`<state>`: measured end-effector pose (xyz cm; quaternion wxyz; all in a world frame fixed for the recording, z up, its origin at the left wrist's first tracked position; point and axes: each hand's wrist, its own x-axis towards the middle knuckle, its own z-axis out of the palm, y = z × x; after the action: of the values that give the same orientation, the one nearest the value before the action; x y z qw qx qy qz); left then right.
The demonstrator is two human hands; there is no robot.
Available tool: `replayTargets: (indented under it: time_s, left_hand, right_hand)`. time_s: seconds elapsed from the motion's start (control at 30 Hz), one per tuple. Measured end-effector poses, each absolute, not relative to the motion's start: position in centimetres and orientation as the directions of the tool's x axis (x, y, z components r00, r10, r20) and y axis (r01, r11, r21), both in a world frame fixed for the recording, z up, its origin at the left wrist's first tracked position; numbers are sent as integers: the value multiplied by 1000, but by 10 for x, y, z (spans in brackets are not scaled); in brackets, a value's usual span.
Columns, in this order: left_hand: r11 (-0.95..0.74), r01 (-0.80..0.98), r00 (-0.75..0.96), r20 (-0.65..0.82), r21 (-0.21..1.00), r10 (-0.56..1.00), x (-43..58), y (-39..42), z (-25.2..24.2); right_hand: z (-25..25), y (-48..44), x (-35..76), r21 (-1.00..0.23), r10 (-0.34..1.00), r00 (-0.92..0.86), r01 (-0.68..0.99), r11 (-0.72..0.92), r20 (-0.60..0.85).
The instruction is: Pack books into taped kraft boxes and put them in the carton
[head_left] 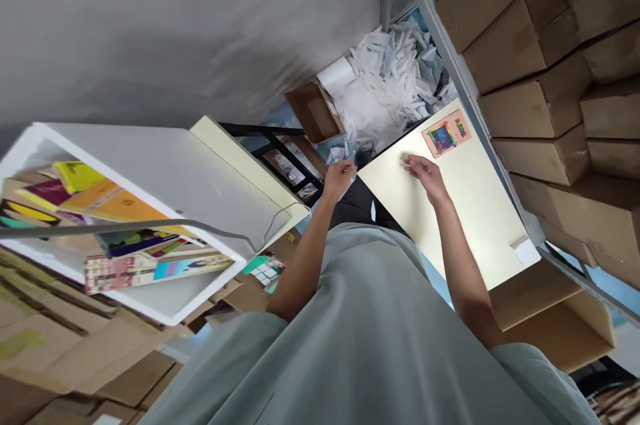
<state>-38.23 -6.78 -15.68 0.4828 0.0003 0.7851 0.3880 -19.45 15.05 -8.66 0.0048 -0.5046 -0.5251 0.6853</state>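
Observation:
My left hand [339, 177] is off the near-left corner of a cream table [465, 211], with its fingers pinched on something small and pale that I cannot make out. My right hand [423, 170] lies on the tabletop with its fingers stretched out and nothing in it. A colourful printed card [447, 133] lies flat at the table's far corner, a short way beyond my right hand. A small white slip [525, 251] lies on the table's right side near its edge. A small dark round object [361, 158] sits just past the table corner by my left hand.
A white tray-like shelf [165, 171] with colourful books stands at the left. Stacked cardboard boxes [550, 45] fill the right side. A heap of white paper scraps [395, 78] and a white roll [336, 75] lie beyond the table. An open carton [555, 318] sits beside the table.

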Motion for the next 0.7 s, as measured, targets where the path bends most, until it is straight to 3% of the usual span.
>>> replayTargets:
  time_s: [0.2,0.37,0.57,0.7]
  left_hand:
    - [543,-630,-456,-831,555,320,-406,-50,-199]
    - [482,-747,-404,-888,458,218,-431,-26,-271]
    - [375,-887,-241,-963,270,125,-445,0,-372]
    - [320,-936,-125,-988,149,94,-445,8,-434]
  right_hand:
    - [-101,188,-271,-778,510,-621,604,-172,-595]
    - [-188,225,-350,-747,396,-717,656,105,-574]
    - [-328,273,-406,-564,117,-669,697,443,-734]
    - [-410,306,-419,-370,117,-554,684,629,-824]
